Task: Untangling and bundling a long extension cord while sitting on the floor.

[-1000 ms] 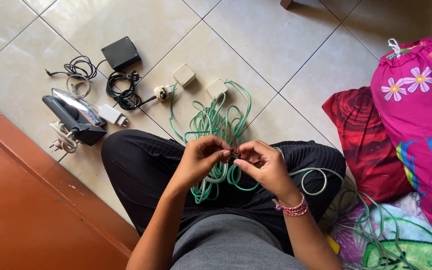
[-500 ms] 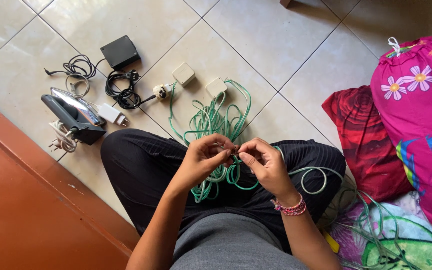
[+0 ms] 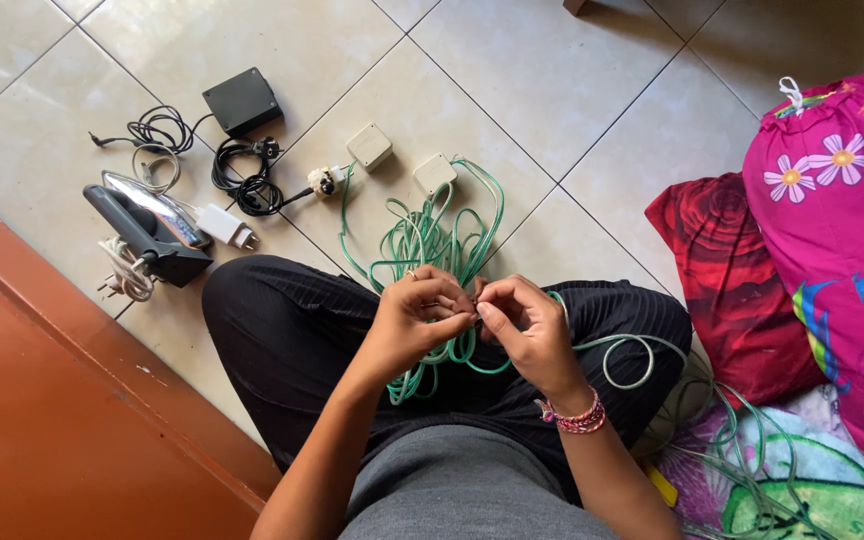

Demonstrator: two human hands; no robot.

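Fingertips of the left hand (image 3: pixel 414 322) and right hand (image 3: pixel 524 330) have drawn closer mid-frame, both pinched shut on the green cable (image 3: pixel 430 245), suggesting finer work at its end.

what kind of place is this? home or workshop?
Likely a home, on the floor of a living space: tiled floor, patterned pillows at the side, a clothes iron among chargers. Both hands pinch a green cable.
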